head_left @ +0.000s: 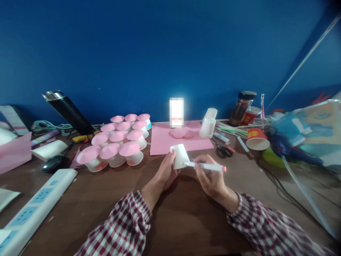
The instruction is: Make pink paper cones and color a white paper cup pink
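Observation:
In the middle of the head view, my left hand (167,170) is closed round a white paper cup (180,155), which is tilted above the table. My right hand (211,179) grips a white marker pen (210,166) with a pinkish-red end pointing right. The marker's other end is at the cup's lower right side; I cannot tell whether it touches. Behind the cup lie pink paper sheets (162,140) with pink paper discs (182,133) on them. Two white paper cups (207,128) stand at the sheets' right edge.
Several paper cups topped with pink cones (118,136) stand in rows at left. A power strip (37,206), a mouse (55,163) and a black flask (70,112) are further left. Scissors (223,151), a red paper cup (257,139), a jar (242,108) and a glue gun (290,149) are at right.

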The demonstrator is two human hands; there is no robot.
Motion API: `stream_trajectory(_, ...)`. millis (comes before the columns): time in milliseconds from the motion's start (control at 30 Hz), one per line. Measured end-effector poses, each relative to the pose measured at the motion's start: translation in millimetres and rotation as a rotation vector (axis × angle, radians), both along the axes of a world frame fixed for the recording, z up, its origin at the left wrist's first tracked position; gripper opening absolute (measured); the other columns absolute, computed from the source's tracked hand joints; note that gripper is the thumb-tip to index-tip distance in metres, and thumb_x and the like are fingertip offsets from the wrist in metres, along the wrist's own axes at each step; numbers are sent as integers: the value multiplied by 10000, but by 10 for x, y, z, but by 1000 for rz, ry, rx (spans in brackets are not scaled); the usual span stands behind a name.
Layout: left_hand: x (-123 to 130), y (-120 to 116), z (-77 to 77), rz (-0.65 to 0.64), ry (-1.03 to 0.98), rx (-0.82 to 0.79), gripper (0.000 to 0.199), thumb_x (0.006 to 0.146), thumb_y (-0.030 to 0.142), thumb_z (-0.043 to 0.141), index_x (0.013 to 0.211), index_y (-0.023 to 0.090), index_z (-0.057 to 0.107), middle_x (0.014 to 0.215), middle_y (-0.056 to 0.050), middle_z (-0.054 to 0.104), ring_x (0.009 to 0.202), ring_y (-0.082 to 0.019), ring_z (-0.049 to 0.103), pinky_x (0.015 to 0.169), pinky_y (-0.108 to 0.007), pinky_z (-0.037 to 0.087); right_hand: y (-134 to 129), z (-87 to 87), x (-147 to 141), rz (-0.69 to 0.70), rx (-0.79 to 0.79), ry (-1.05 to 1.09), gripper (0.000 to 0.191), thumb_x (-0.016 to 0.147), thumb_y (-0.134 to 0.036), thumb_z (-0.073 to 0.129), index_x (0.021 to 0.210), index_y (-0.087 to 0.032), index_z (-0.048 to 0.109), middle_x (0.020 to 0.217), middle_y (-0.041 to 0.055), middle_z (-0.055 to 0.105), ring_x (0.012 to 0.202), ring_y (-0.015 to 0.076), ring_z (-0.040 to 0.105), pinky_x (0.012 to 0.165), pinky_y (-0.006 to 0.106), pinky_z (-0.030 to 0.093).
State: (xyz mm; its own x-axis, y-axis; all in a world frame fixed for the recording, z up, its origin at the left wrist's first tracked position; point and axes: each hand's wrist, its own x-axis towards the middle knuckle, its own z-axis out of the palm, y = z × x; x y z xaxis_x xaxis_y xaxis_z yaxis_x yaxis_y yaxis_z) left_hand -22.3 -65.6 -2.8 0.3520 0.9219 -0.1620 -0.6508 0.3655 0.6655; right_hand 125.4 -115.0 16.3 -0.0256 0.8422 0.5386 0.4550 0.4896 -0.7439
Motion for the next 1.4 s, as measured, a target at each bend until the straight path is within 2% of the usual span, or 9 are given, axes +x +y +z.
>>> stream_trajectory(367,-3,-3,-9,1,-3,-9,280,852,400,558,967,148,598,888,-46,614,805,-139,581,765,-272,476,3,38,-14,-9,19,-2,55,841,-201,509,797,-181,535,665,7,520,554,125,483,468,230,378)
stream_trajectory(533,-2,-3,17,1,-7,-35,288,856,402,549,957,139,612,870,-55,626,794,-152,590,755,-281,484,24,22,-30,-36,10,172,131,891,-252,472,809,-182,547,611,-15,494,518,113,455,466,225,374)
stream_trajectory(667,-2,-10,18,-5,6,-28,374,842,473,540,967,129,614,863,-67,638,785,-161,598,757,-284,478,42,5,-40,-64,-34,269,139,904,-285,487,860,-182,569,663,3,558,550,118,494,492,222,411)
stream_trajectory(900,-3,-20,-5,-12,14,33,360,837,464,552,956,129,610,889,-76,638,802,-163,594,785,-292,460,28,-55,-43,31,-40,225,103,883,-257,541,950,-189,580,763,25,614,620,136,571,548,233,472)
stream_trajectory(1200,-3,-38,23,-16,21,54,362,807,486,580,895,136,603,837,-63,627,763,-161,586,768,-292,447,39,-76,-32,27,-62,183,132,887,-281,533,961,-179,572,740,29,609,553,122,526,497,231,454)
stream_trajectory(1400,0,-36,32,-17,34,48,357,813,493,567,879,143,592,805,-41,605,730,-140,561,764,-289,443,49,-84,-42,29,-37,194,122,884,-271,541,958,-184,584,790,41,625,635,145,585,559,243,485)
